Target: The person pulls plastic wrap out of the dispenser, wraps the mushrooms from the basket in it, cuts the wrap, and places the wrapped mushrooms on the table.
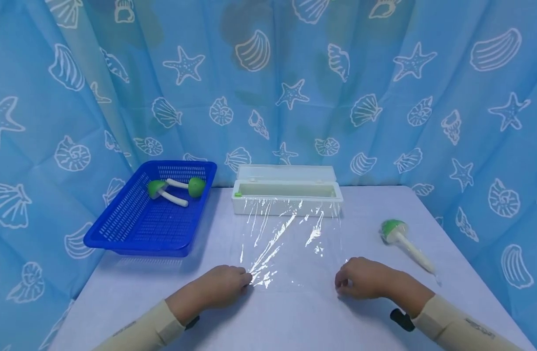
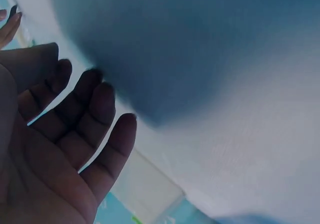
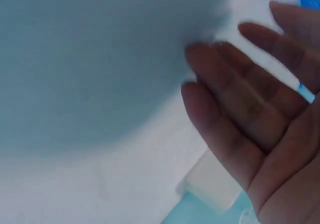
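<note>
A sheet of clear cling film stretches forward from the white dispenser box, low over the white table, creased and shiny. At its front left corner my left hand pinches the edge. My right hand pinches the opposite front corner, its thumb and index finger bent into a loop. In the left wrist view the thumb of the left hand lies close to its index finger. The other fingers of the right hand are loosely spread in its wrist view. The film itself barely shows there.
On the left stands a blue plastic basket with two green-capped toy mushrooms inside. A film-wrapped toy mushroom lies at the right. The box's lid is raised, with a small green slider at its left end. A shell-patterned curtain hangs behind.
</note>
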The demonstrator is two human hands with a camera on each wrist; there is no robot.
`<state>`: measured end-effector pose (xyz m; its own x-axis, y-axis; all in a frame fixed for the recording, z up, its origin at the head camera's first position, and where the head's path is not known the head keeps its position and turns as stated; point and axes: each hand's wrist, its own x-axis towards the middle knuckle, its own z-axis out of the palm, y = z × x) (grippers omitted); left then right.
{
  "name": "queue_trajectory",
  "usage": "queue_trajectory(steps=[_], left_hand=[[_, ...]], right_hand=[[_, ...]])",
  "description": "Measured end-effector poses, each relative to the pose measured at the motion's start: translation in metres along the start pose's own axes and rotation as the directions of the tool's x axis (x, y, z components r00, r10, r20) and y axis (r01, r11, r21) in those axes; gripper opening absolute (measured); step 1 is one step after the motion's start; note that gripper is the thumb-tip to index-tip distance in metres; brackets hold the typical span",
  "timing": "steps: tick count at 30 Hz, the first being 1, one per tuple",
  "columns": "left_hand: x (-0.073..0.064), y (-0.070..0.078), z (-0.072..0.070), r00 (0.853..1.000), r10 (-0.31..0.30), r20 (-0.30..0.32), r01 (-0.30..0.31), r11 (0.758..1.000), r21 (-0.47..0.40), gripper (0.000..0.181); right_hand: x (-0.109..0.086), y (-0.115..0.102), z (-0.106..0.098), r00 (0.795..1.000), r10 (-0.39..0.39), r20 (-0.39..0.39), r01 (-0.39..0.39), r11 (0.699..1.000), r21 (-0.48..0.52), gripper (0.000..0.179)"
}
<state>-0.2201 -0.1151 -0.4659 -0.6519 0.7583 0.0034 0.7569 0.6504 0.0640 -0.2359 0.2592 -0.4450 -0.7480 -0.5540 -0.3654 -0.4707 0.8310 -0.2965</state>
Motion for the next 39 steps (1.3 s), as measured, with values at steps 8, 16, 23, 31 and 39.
queue_trajectory(steps=[8,16,23,31,39], left_hand=[[0.001,-0.012,-0.022,0.998,-0.055,0.001,0.055,0.998,-0.031,0.012],[0.006,-0.025,-0.069,0.991,-0.136,-0.016,0.134,0.988,-0.081,0.006],[0.010,-0.048,-0.121,0.955,-0.296,-0.020,0.292,0.949,-0.121,0.012],[0.016,-0.101,-0.152,0.930,-0.367,0.006,0.358,0.902,-0.242,0.017],[0.021,-0.172,-0.146,0.868,-0.482,0.118,0.496,0.835,-0.241,0.023]], right_hand=[[0.006,0.020,-0.029,0.990,0.016,-0.139,0.007,0.986,0.164,0.016],[0.030,0.054,-0.052,0.932,0.142,-0.334,-0.015,0.934,0.356,0.032],[0.061,0.080,-0.059,0.810,0.304,-0.501,-0.014,0.865,0.501,0.044],[0.101,0.100,-0.058,0.694,0.368,-0.619,0.000,0.860,0.511,0.049],[0.128,0.112,-0.058,0.705,0.389,-0.593,0.067,0.796,0.601,0.050]])
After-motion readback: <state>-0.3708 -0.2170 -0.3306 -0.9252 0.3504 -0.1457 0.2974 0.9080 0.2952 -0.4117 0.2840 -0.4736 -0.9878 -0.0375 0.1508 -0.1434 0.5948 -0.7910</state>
